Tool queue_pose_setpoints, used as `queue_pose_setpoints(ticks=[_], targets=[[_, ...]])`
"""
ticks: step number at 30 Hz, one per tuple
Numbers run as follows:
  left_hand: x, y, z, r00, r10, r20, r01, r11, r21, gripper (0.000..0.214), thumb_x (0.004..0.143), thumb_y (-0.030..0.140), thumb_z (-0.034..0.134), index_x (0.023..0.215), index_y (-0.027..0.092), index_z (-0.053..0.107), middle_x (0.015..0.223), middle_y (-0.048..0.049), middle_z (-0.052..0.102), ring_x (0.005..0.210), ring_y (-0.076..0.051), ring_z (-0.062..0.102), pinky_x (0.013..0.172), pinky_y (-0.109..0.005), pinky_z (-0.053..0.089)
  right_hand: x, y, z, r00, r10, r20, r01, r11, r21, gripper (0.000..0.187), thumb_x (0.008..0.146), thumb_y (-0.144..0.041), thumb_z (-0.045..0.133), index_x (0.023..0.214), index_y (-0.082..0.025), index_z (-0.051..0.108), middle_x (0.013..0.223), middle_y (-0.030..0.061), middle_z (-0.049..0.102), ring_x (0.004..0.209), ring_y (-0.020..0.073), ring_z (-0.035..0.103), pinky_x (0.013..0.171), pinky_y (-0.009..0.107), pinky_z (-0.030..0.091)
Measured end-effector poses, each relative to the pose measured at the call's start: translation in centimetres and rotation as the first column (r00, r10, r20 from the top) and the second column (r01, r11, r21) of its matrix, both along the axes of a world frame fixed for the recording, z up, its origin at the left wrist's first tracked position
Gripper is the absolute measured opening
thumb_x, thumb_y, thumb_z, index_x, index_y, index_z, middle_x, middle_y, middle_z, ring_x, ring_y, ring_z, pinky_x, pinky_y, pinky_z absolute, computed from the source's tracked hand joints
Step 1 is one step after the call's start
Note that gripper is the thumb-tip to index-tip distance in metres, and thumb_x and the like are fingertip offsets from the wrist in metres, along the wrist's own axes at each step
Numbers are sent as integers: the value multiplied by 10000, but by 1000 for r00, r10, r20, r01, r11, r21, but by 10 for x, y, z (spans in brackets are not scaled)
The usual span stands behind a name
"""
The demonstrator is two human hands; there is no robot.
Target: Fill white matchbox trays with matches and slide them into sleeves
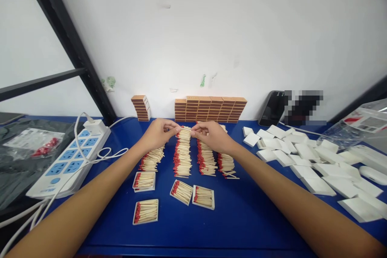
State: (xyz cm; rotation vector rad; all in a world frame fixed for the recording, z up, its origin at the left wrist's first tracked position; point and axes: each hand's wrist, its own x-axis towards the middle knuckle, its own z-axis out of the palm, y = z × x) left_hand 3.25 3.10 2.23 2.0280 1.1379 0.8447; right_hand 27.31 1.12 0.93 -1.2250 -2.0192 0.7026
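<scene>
Red-headed matches (182, 157) lie in several long rows on the blue tabletop. At the far end of one middle row, my left hand (160, 132) pinches the red-head side of some matches. My right hand (210, 134) pinches the plain ends of the same matches from the other side. The fingertips of both hands are closed, and how many matches they hold cannot be made out. Nearer to me are white matchbox trays filled with matches: a tray (146, 211) at the front left, a stacked pair (144, 180) behind it, and two touching trays (203, 197) in the middle.
Matchbox sleeves stand in a wide stack (211, 109) and a narrow stack (140, 108) along the wall. Many white trays (305, 151) are heaped at right, near a black phone (271, 108). A power strip (71, 157) with cables lies left, beside a dark bag (18, 169).
</scene>
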Motion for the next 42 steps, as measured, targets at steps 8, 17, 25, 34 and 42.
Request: queue_pose_setpoints(ticks=[8, 17, 25, 34, 42], targets=[[-7, -2, 3, 992, 0, -129, 11, 997, 83, 344, 912, 476, 707, 1016, 182, 854, 686, -18, 719, 522, -106, 414, 511, -243, 307, -4, -4, -3, 998, -19, 51, 15, 997, 77, 228, 929, -398, 689, 911, -189, 778, 669, -3, 668, 589, 135, 526, 599, 282, 383], [-11, -2, 3, 982, 0, -191, 24, 993, 119, 366, 920, 510, 697, 1038, 201, 855, 682, -10, 705, 520, -105, 384, 517, -249, 272, -6, -12, 4, 994, -28, 109, 11, 988, 151, 160, 938, -332, 692, 929, -202, 785, 764, 9, 735, 642, 139, 550, 636, 284, 379], [-11, -3, 4, 983, 0, -186, 41, 975, 217, 259, 913, 421, 745, 1031, 218, 853, 934, -55, 814, 631, -132, 547, 625, -260, 411, -5, -9, 0, 990, -40, 132, 13, 980, 198, 89, 925, -278, 713, 949, -204, 759, 831, 10, 767, 671, 141, 566, 654, 285, 387], [-10, -6, 6, 981, -10, -195, 70, 951, 300, 215, 937, 372, 756, 1065, 222, 844, 979, -68, 803, 707, -154, 610, 682, -282, 440, -4, -11, 2, 980, -76, 183, 15, 950, 313, 57, 921, -219, 719, 956, -208, 762, 835, 15, 725, 716, 152, 578, 658, 283, 374], [-10, -6, 8, 991, -15, -131, 63, 926, 373, 234, 968, 384, 719, 1068, 200, 824, 1021, -81, 792, 753, -167, 645, 698, -291, 467, -4, -15, 5, 984, -103, 147, 42, 930, 366, 93, 940, -266, 700, 984, -204, 754, 848, 23, 723, 717, 159, 589, 678, 298, 409]])
